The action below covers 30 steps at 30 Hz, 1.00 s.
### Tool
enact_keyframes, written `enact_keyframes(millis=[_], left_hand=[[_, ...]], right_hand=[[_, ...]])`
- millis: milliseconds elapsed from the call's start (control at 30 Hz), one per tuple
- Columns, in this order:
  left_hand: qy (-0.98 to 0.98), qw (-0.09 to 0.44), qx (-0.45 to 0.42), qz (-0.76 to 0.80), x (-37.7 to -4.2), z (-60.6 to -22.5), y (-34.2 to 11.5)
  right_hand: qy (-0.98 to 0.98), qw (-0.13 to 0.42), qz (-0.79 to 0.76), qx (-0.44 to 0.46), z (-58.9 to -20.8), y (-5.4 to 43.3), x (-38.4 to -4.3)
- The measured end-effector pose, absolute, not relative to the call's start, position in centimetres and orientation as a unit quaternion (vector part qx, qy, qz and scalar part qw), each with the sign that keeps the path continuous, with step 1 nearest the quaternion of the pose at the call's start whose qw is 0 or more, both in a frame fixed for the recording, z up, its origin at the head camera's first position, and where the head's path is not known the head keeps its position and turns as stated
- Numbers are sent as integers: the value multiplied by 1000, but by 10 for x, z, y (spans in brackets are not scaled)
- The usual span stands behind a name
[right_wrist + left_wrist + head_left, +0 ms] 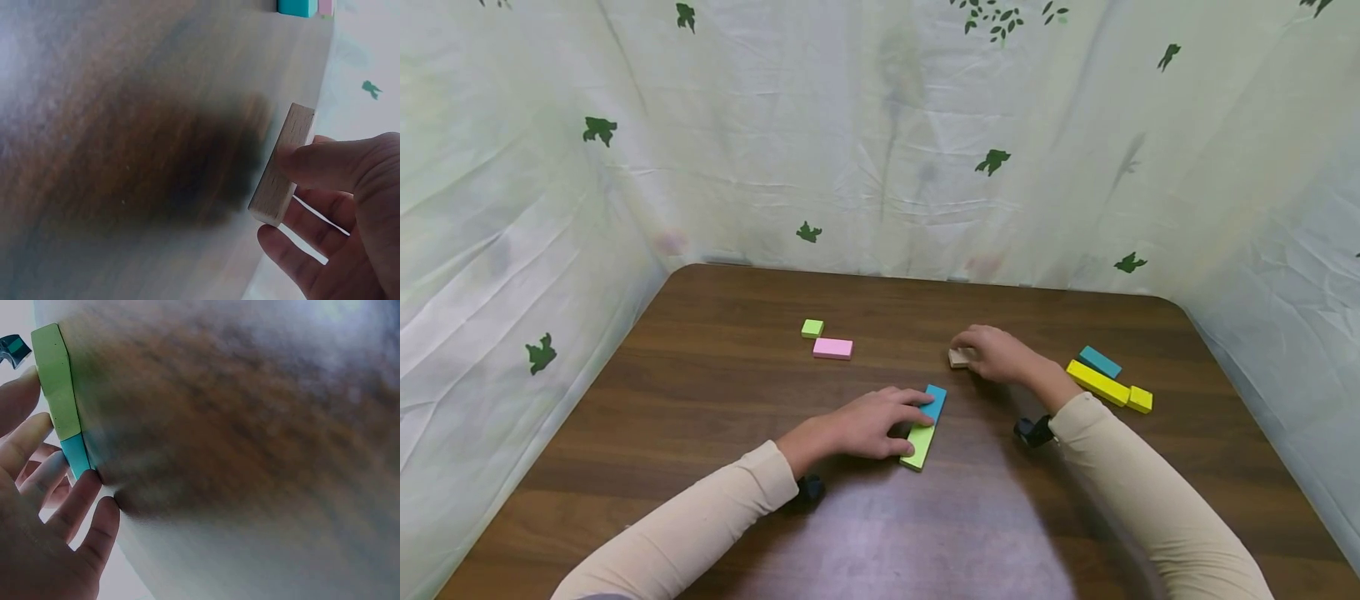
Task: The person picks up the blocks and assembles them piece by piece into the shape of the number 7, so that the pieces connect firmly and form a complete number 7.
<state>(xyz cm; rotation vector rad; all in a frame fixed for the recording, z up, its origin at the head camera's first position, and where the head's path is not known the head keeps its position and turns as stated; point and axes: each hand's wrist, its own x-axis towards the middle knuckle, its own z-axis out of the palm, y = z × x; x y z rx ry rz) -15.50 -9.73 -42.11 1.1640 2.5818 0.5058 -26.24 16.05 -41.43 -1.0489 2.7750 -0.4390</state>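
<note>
A light green block [917, 447] and a blue block [936, 399] lie end to end in one slanting line on the table. My left hand [871, 422] rests on them from the left side, thumb at the green block and fingertips over the blue one. In the left wrist view the fingers [78, 503] extend fairly straight along both blocks. Farther back, to the right, my right hand [997, 355] pinches a plain wooden block [958, 358]. The right wrist view shows the thumb pressed on the face of this wooden block, with fingers behind it.
At the right lie a teal block [1100, 362], a long yellow block [1097, 382] and a short yellow block [1140, 399]. A pink block [832, 348] and a small green block [812, 328] sit at back left. A pale curtain [880, 133] surrounds the brown table [722, 317].
</note>
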Motion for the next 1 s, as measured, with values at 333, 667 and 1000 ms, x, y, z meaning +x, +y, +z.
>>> enact_keyframes(millis=[333, 667, 1000], left_hand=[[887, 126, 408, 174, -154, -422, -97], [888, 128, 406, 176, -154, -424, -97], [886, 130, 408, 177, -155, -420, -98]], right_hand=[[918, 58, -137, -367, -418, 157, -256], [910, 65, -149, -382, -419, 152, -247], [905, 63, -142, -396, -418, 150, -241]])
